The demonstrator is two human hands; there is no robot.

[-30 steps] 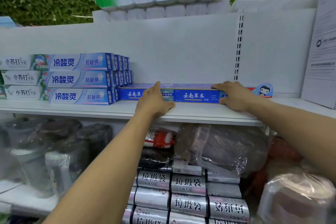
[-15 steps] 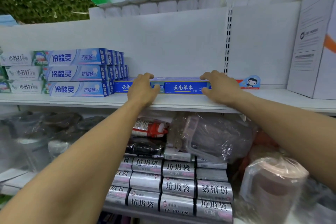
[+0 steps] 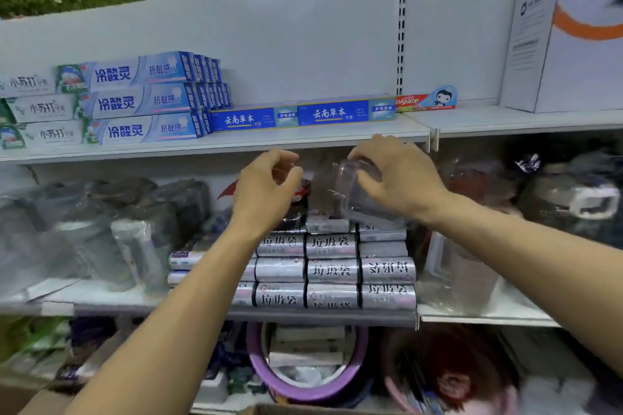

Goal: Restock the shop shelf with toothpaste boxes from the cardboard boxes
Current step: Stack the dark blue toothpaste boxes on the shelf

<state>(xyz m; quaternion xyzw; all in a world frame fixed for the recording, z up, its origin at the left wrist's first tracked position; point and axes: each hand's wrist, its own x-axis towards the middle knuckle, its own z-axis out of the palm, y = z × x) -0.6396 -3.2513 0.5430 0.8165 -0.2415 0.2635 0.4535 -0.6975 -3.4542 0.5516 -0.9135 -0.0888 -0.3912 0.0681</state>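
Across the middle of the frame, on the white shelf (image 3: 202, 146), two blue toothpaste boxes (image 3: 344, 112) lie end to end with their long faces forward, each printed 云南草本. Their left end touches a three-high stack of pale-blue boxes (image 3: 141, 101) marked 冷酸灵 and 抗敏感, with more rows behind it. Further left, at the frame edge, sit white boxes (image 3: 42, 108) labelled 小苏打. Just right of the blue pair lies a red Colgate box (image 3: 423, 101) with a cartoon figure on its end.

Below the shelf lip, both hands hang apart from the boxes. The left hand (image 3: 266, 185) has its fingers loosely curled and holds nothing. The right hand (image 3: 401, 178) is curled the same way in front of a clear plastic-wrapped container (image 3: 357, 205); whether it touches the wrap I cannot tell.

Lower centre, silver rolls (image 3: 332, 270) read 垃圾袋. A white carton (image 3: 526, 44) with an orange stripe stands at upper right.
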